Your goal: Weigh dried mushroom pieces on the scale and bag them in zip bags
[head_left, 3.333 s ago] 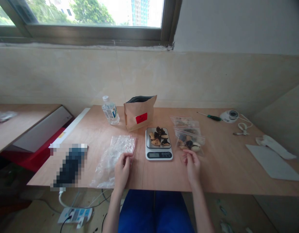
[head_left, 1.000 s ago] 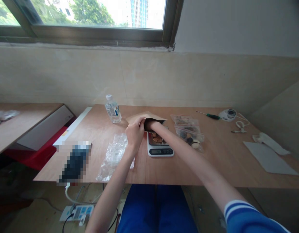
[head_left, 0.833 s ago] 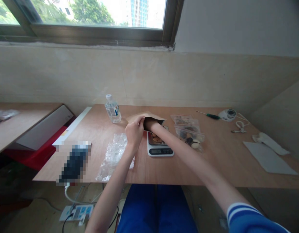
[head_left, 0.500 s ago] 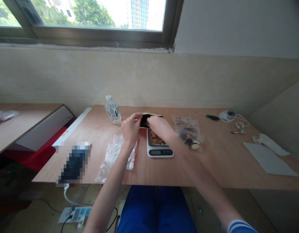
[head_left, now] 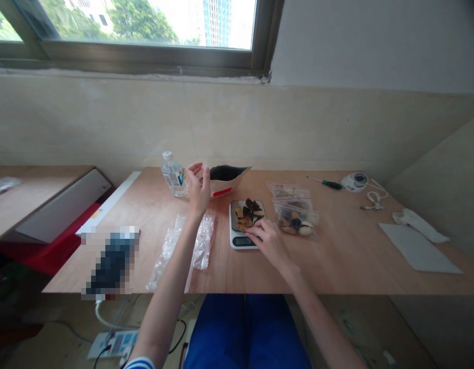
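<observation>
My left hand (head_left: 198,190) is raised beside a pouch (head_left: 225,185) with a dark inside and a red mark, its thumb and fingers apart with nothing visible between them. The pouch stands with its mouth spread, behind a white digital scale (head_left: 233,240). Dark and tan dried slices (head_left: 249,211) lie heaped on the scale's pan. At the pan's front edge my right hand (head_left: 270,243) has its fingertips closed on a tan dried slice (head_left: 242,224), partly hidden by the fingers. Right of the scale lie zip bags (head_left: 296,218) with dried pieces inside.
A water bottle (head_left: 174,177) stands behind my left hand. Clear plastic bags (head_left: 204,243) lie under my left forearm. A blurred-out dark object (head_left: 111,264) is at the left edge. A screwdriver (head_left: 331,184), a white dome camera (head_left: 354,182) and a white sheet (head_left: 421,248) lie right.
My right hand has left the pouch and come down to the scale's front. My left hand has let go of the pouch, which now stands farther back. Dark slices now show on the pan.
</observation>
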### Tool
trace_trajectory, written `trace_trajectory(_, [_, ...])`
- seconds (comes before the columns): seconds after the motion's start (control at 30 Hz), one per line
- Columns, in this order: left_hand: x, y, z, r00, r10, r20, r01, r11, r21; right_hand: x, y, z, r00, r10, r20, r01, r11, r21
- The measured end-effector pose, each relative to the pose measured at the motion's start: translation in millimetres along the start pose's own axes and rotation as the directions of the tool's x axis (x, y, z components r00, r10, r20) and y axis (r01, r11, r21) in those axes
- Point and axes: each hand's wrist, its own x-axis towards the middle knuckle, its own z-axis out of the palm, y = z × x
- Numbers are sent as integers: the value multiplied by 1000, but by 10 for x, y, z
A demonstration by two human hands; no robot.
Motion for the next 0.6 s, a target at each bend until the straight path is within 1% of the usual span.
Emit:
trace_trajectory(0.1, [-33,-59,-26,998,67,13,-67,997,-45,28,-47,138,998,-62,1,61,985,-160])
trace_trajectory(0.2, [-62,-140,-94,987,130,91,-130,991,1,64,-30,211,995,-96,22,98,955,-281])
trace_trajectory(0.3, [-84,-189,-150,984,94,150,-110,988,106,65,26,253,995,-96,34,102,931,-350])
trace_trajectory(0.37, [-85,-162,-157,986,58,154,-81,986,145,55,60,271,995,-94,42,102,922,-374])
trace_trajectory(0.47, [-47,-47,-134,992,51,113,-68,987,148,43,75,273,996,-76,53,91,918,-387])
trace_trajectory(0.6, [79,64,-111,996,61,66,-70,986,151,27,24,217,997,-32,64,51,949,-312])
